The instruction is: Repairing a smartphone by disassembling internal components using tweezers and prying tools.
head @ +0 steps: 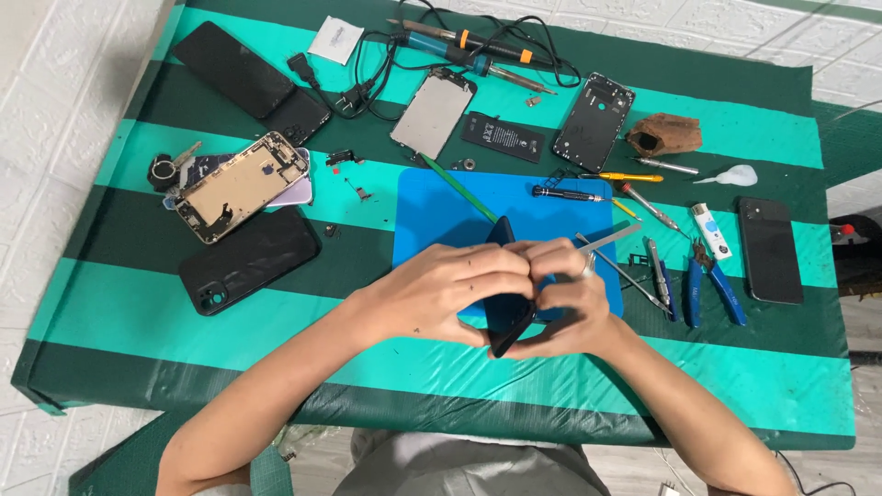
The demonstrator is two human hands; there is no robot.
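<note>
My left hand (441,292) and right hand (568,298) both pinch the dark phone (507,308) on edge, held above the blue mat (432,216). Looks thin, stiff, slick glass, likely fragile. I'd grip the side frame, not the faces.

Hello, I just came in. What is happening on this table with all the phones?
A person holds a dark, slim phone edge-up in both hands, the left hand and the right hand, over a blue rectangular work mat. Around it on the green striped tablecloth lie an opened phone frame with gold-coloured insides, a black phone case, a flat black battery, a blue-handled soldering iron and blue-handled pliers.
</note>
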